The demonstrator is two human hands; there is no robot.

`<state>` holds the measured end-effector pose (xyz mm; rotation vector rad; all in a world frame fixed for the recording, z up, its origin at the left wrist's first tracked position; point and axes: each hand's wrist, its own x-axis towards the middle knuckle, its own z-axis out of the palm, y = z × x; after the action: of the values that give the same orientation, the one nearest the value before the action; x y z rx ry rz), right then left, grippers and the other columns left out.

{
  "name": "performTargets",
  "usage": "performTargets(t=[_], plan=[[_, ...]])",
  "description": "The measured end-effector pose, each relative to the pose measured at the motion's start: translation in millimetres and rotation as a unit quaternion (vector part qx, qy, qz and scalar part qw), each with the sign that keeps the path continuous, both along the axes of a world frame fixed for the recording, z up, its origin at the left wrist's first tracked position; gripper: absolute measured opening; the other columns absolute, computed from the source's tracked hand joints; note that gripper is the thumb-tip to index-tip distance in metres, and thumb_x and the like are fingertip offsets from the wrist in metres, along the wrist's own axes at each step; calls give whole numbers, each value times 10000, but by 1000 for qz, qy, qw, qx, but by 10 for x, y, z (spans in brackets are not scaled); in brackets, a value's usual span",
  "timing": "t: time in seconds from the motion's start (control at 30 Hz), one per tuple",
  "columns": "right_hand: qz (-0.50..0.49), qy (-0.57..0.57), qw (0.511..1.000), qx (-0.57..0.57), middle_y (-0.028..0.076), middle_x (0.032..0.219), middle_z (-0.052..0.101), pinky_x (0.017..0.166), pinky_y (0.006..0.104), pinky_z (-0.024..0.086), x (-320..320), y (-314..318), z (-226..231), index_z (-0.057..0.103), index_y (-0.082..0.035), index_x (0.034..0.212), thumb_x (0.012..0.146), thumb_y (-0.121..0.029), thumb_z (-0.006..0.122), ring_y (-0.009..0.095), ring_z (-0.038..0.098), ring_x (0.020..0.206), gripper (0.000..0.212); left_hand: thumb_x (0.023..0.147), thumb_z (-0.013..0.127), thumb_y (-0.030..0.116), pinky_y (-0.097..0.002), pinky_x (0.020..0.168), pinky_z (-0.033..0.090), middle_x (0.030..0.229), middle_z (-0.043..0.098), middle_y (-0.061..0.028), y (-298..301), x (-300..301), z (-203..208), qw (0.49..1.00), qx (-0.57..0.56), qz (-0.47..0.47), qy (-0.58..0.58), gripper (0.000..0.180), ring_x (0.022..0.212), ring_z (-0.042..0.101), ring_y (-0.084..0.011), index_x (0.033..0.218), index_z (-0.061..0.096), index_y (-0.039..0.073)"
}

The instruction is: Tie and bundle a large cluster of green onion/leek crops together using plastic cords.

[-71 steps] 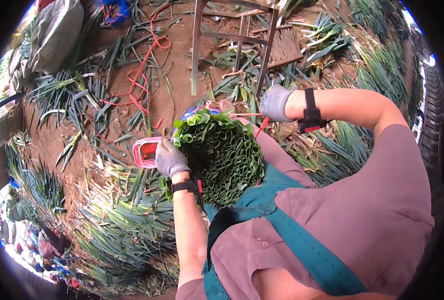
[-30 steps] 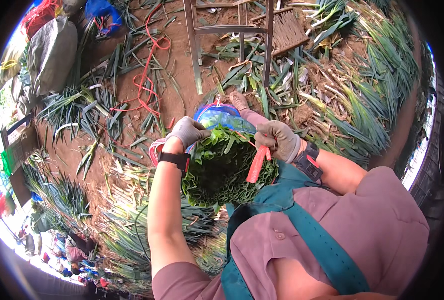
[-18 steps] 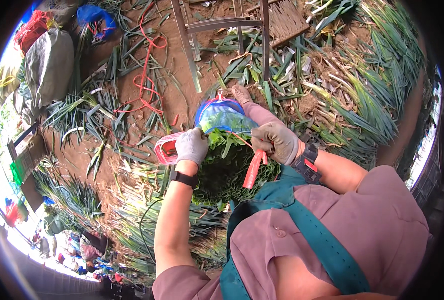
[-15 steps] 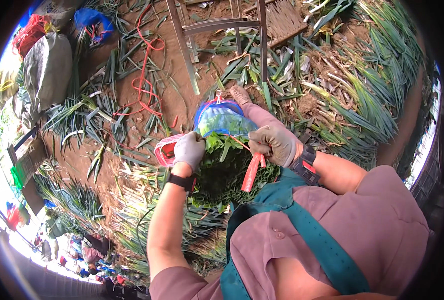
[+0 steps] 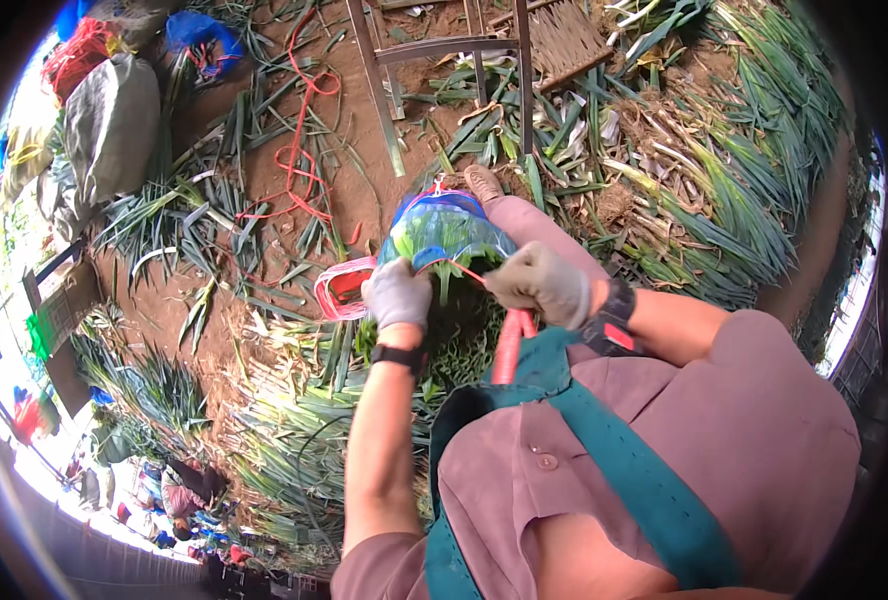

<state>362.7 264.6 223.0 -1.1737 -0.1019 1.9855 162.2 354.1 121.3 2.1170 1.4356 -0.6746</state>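
Left of center, beside a pink twine coil (image 5: 324,291), the left hand (image 5: 398,294) curls tight, apparently on red cord (image 5: 468,271); mid-frame, a bundle of greens (image 5: 472,335) sits partly in a blue bag (image 5: 442,226), seemingly untied; the right hand (image 5: 542,285) clenches the cord

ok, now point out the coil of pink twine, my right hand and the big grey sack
Coil of pink twine (image 5: 326,292): head view, on its left-hand strands.
Right hand (image 5: 541,286): head view, on the middle of the hand.
Big grey sack (image 5: 112,130): head view, mid-side.
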Motion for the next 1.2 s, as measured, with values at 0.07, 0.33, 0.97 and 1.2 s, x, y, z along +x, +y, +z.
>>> performTargets(t=[0.07,0.33,0.97,1.2], plan=[[29,-12,999,-36,-45,507,369,472,258,218,150,-85,224,436,-113,499,882,-166,616,60,303,458,427,729,707,394,-434,799,470,821,670,-138,-117,66,-91,986,135,-32,-91,313,816,646,-304,778,664,88],[-4,-80,996,28,-37,506,362,462,254,213,209,-163,244,432,-103,505,875,-160,591,58,299,453,407,802,687,252,-345,742,517,868,704,-131,828,-566,-38,933,-38,234,-271,229,796,679,-246,917,716,56],[-14,-66,997,-25,-42,546,394,487,233,238,247,-273,116,486,-103,557,892,-176,577,49,331,495,354,764,641,232,-284,580,444,683,603,-5,426,-1096,-622,746,-424,401,-321,252,612,541,-109,829,656,-11],[6,-60,998,2,-43,505,348,473,255,228,130,2,-53,423,-112,516,908,-184,540,67,294,465,415,783,670,235,-372,598,490,698,666,-132,-99,-980,-245,942,-90,288,-147,217,586,631,-260,769,650,19]])
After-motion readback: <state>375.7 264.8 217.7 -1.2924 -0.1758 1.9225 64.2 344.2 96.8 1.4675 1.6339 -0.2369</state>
